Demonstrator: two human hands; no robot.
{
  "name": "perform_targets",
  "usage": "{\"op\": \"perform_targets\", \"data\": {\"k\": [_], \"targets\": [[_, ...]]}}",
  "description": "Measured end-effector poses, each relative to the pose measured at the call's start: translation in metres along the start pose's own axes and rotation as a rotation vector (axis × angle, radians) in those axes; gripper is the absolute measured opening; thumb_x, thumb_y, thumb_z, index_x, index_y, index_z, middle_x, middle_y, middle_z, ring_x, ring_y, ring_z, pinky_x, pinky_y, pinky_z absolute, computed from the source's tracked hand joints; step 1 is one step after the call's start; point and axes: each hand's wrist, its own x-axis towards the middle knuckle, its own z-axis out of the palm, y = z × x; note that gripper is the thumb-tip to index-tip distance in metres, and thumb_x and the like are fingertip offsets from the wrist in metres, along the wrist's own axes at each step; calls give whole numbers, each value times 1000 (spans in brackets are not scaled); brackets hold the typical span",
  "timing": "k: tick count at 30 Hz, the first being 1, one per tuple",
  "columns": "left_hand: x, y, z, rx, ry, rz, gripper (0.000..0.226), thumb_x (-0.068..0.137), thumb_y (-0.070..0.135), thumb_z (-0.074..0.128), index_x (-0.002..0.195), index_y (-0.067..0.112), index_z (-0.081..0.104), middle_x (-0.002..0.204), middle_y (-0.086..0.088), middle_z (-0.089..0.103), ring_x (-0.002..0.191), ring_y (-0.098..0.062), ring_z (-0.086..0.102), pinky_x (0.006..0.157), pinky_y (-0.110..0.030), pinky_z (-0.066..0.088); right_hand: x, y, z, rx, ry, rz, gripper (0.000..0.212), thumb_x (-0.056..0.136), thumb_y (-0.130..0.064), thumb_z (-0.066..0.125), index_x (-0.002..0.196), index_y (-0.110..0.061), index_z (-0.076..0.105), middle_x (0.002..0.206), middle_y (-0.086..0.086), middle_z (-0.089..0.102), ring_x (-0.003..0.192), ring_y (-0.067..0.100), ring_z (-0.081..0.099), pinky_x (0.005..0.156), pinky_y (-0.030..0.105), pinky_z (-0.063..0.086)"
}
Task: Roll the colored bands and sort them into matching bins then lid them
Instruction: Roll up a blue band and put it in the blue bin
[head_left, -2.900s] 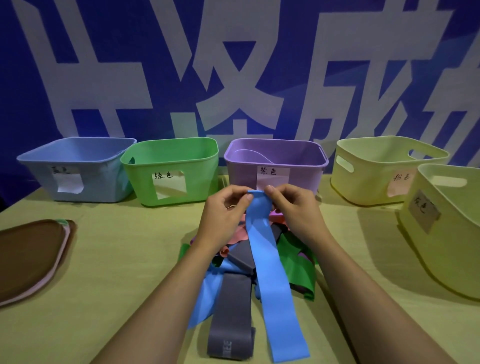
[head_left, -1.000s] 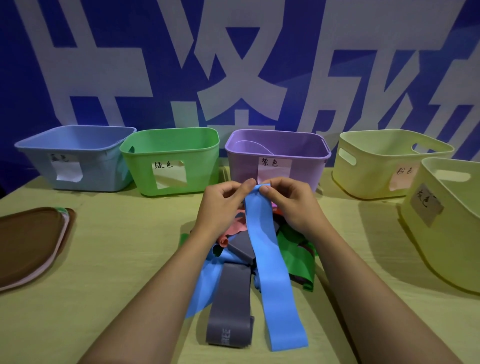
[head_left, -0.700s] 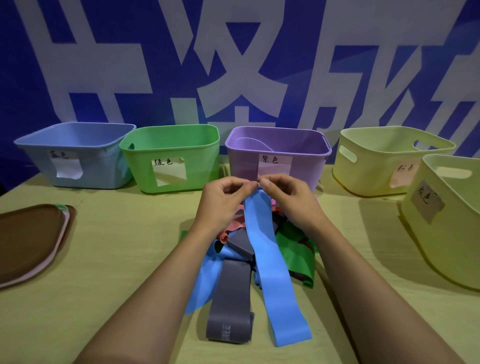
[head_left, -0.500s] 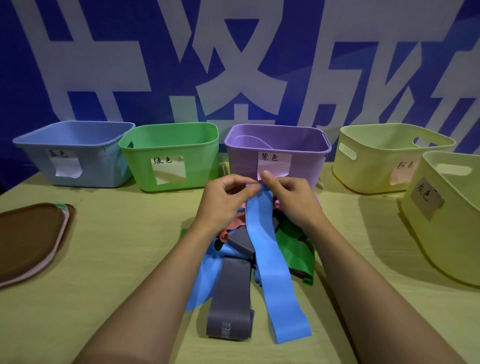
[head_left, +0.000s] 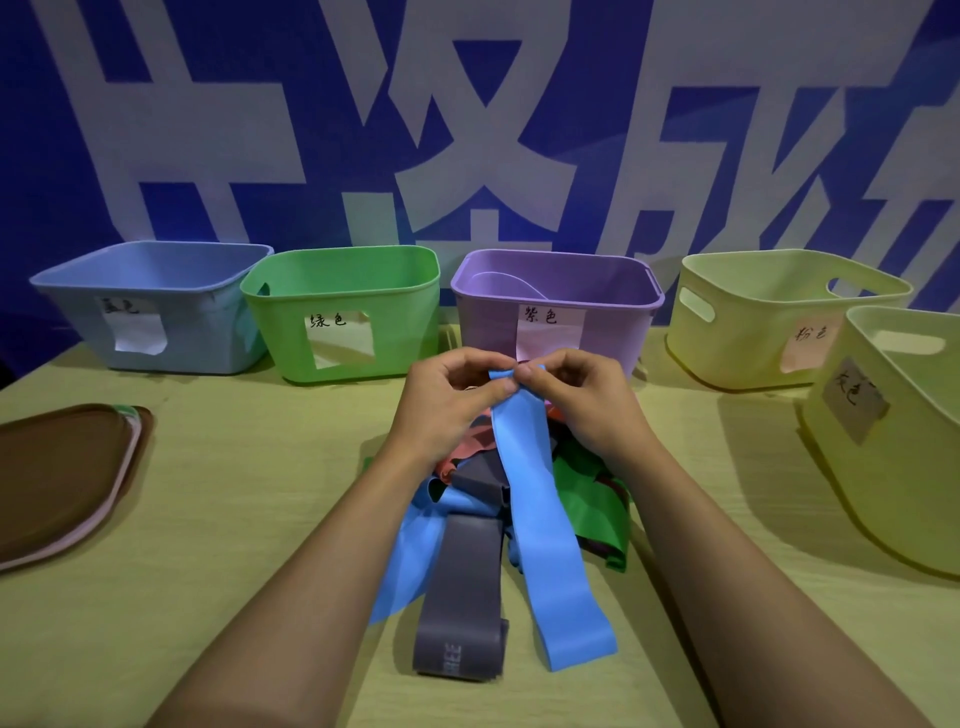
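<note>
A long blue band (head_left: 540, 525) lies stretched toward me over a pile of bands. My left hand (head_left: 447, 400) and my right hand (head_left: 576, 400) pinch its far end together, thumbs meeting at the folded edge. In the pile lie a grey band (head_left: 462, 597), a green band (head_left: 592, 499), a pink band (head_left: 457, 457) and another blue band (head_left: 410, 545). Along the back stand a blue bin (head_left: 150, 312), a green bin (head_left: 343, 280), a purple bin (head_left: 556, 291) and a pale yellow bin (head_left: 753, 322). Another pale yellow bin (head_left: 904, 467) sits at the right.
Stacked lids, brown on top (head_left: 57, 473), lie at the left edge of the yellow-green table (head_left: 234, 519). A blue wall banner with white characters rises behind the bins. A pale band curves inside the purple bin.
My hands stay on the far end of the blue band and have drawn closer together, folding that end over. The band's near end has shifted slightly.
</note>
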Motion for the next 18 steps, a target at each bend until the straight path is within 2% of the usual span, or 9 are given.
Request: {"op": "perform_targets", "data": {"k": [3,5,9,12,15,18], "targets": [[0,0,-2,-24,-18,-13,22,86,1,79,102,16,75,101,-1,80,99,-16,75,86,-26,59,-1,-1,0,56,-2,-17,17,85,-29,78,89,-13,76,89,9,77,81,11,71,73,26,56],[0,0,-1,-62,-24,-78,15,93,12,74,108,14,75,103,-4,79,100,-19,75,86,-29,60,0,-1,0,70,-2,-32,17,81,-32,79,87,-16,76,88,7,77,83,14,71,75,28,57],[0,-2,2,51,7,-136,30,96,40,69,94,12,80,90,-9,78,87,-28,75,81,-44,60,0,-1,0,61,-39,-59,4,87,-19,80,86,-18,76,87,8,77,81,16,70,73,29,57],[0,-1,2,23,26,-157,27,95,33,71,92,7,79,81,-8,77,73,-16,68,75,-38,56,-1,-2,0,81,-37,-47,6,85,-14,81,89,-14,77,87,10,77,81,16,71,73,29,57],[2,-1,0,-66,13,-193,19,92,26,75,97,8,79,90,-15,78,80,-20,71,81,-39,57,-3,-4,0,131,-47,-9,13,85,-12,81,97,-9,77,88,11,76,83,16,72,73,26,57],[3,-2,0,-89,21,-179,12,89,21,77,96,11,80,93,-13,79,83,-20,73,80,-38,60,-5,-9,0,104,-36,49,22,92,-30,73,97,-9,77,84,10,73,72,6,66,67,19,51]]}}
